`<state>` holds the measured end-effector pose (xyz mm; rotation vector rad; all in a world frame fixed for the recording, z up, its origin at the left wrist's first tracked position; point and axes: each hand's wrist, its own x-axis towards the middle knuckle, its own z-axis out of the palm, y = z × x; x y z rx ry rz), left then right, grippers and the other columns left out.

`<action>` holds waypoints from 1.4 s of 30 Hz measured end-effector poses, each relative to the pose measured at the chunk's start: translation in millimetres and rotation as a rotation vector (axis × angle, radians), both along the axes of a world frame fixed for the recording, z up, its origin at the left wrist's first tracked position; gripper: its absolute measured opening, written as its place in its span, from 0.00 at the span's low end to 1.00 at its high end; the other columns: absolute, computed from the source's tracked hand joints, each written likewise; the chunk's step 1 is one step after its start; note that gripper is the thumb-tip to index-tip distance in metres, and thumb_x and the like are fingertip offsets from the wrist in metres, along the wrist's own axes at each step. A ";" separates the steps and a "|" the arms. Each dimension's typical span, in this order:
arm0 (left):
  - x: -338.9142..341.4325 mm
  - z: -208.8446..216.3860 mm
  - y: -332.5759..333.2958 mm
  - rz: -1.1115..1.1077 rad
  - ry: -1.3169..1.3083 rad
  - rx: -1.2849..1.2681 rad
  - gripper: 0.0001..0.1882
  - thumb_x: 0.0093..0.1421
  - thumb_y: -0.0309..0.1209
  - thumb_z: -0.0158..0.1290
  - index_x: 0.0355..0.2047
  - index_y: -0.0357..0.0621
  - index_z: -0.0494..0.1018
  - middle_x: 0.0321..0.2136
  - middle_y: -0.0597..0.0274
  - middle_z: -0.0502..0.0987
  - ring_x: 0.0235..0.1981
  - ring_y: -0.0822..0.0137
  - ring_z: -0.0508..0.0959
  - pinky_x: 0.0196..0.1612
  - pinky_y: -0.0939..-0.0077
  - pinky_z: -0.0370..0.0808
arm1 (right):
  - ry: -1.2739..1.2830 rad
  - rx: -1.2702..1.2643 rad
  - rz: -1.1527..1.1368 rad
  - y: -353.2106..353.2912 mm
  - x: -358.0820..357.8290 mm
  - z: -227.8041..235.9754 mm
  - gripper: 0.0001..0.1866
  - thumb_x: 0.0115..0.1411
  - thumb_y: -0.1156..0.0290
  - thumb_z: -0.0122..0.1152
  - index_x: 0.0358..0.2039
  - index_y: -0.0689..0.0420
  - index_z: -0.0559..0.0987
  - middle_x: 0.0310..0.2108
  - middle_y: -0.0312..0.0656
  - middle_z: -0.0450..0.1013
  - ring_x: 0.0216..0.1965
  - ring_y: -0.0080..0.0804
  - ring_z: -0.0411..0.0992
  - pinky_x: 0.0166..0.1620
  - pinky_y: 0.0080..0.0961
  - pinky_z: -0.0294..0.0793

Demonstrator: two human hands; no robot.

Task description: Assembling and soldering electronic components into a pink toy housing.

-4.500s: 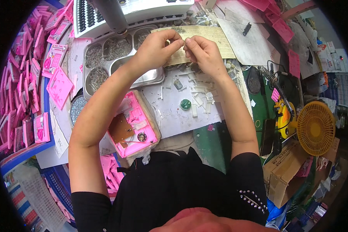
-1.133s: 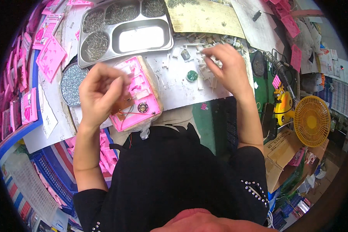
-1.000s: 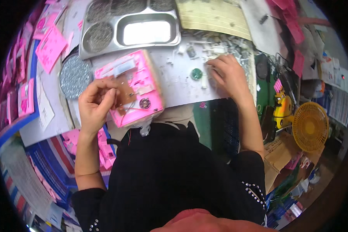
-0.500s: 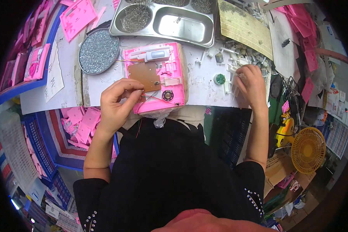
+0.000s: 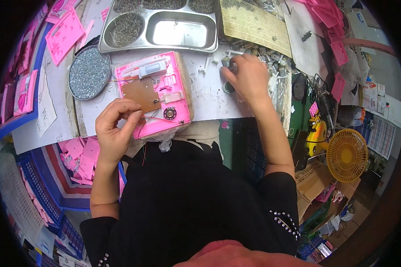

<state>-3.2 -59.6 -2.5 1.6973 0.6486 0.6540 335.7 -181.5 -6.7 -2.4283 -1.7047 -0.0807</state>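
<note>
A pink plastic housing (image 5: 181, 84) lies open on the table. A brown circuit board (image 5: 140, 94) sits tilted inside it, with a round black speaker (image 5: 169, 113) and a white part with a grey window (image 5: 152, 68). My left hand (image 5: 116, 124) is closed in a pinch on thin wires at the board's lower left corner; red and green ends hang below. On the right, my right hand (image 5: 250, 80) has its thumb and forefinger closed around a small grey block (image 5: 226, 65). Beside its thumb is a small green round piece (image 5: 228, 87), partly covered by the hand.
A steel compartment tray (image 5: 160, 50) with springs stands at the back, left of a yellowish board (image 5: 256, 29). A round dish (image 5: 89, 73) of small screws lies at the left. Small white plastic parts (image 5: 278, 66) are heaped right of my right hand. Pink panels (image 5: 64, 36) lie far left.
My right hand has moved left and away from me, from the white parts to the grey block. My left hand keeps its pinch by the board. The whole view has shifted.
</note>
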 end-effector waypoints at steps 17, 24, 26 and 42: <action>84.4 21.7 -44.7 -0.465 0.030 0.366 0.11 0.55 0.18 0.61 0.37 0.38 0.72 0.42 0.51 0.79 0.39 0.49 0.81 0.40 0.63 0.79 | 0.886 0.018 0.150 -71.9 -85.0 43.9 0.13 0.55 0.76 0.71 0.41 0.60 0.81 0.29 0.44 0.78 0.31 0.41 0.78 0.37 0.33 0.78; 86.7 41.0 -22.6 -0.343 -0.018 0.194 0.06 0.59 0.19 0.60 0.37 0.36 0.77 0.39 0.56 0.79 0.35 0.63 0.81 0.36 0.72 0.80 | 1.017 0.196 -0.179 -86.4 -18.6 22.0 0.21 0.59 0.79 0.64 0.54 0.58 0.81 0.27 0.33 0.77 0.28 0.17 0.70 0.32 0.20 0.72; 79.7 39.2 -14.8 -0.307 0.004 0.030 0.05 0.59 0.19 0.60 0.37 0.35 0.78 0.36 0.57 0.80 0.34 0.67 0.81 0.36 0.74 0.80 | 0.948 0.181 -0.193 -78.7 -5.6 19.8 0.21 0.58 0.78 0.65 0.53 0.56 0.82 0.27 0.35 0.77 0.26 0.19 0.70 0.32 0.20 0.73; 52.2 22.6 -17.8 -0.137 0.024 -0.036 0.06 0.60 0.17 0.59 0.38 0.33 0.80 0.34 0.58 0.80 0.34 0.71 0.81 0.38 0.79 0.79 | 0.448 -0.086 0.080 -41.5 0.8 19.6 0.20 0.55 0.77 0.64 0.49 0.54 0.83 0.31 0.47 0.79 0.29 0.41 0.77 0.38 0.35 0.78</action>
